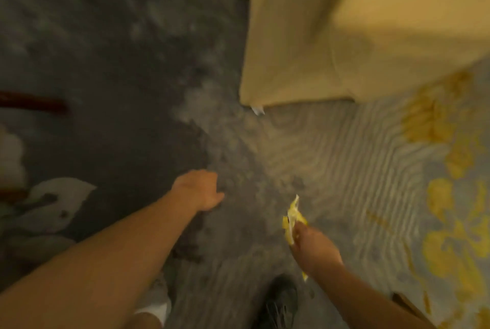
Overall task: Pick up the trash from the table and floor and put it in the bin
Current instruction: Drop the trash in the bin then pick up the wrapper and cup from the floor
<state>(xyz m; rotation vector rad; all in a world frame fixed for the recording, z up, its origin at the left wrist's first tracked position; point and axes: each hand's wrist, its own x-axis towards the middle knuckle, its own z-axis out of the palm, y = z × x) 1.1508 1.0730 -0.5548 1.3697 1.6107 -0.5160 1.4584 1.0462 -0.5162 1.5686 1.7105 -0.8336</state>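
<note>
Yellow wrapper (293, 218) gripped in right hand (314, 248), left hand (200, 191) loosely curled, empty, nearby

Home rm; patterned rug (397, 169); cardboard box (305, 63).

whole view motion-blurred | left hand (200, 191) fingers curled under, hidden

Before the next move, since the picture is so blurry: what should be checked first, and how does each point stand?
1. Right hand grips the yellow wrapper: ok.
2. Left hand free for more trash: cannot tell, it is closed in a fist.
3. Bin in view: not ok, none recognisable.
4. Floor trash left: not ok, a white scrap lies by the cardboard box.
5. Footing: ok, black shoe on the carpet.
</note>
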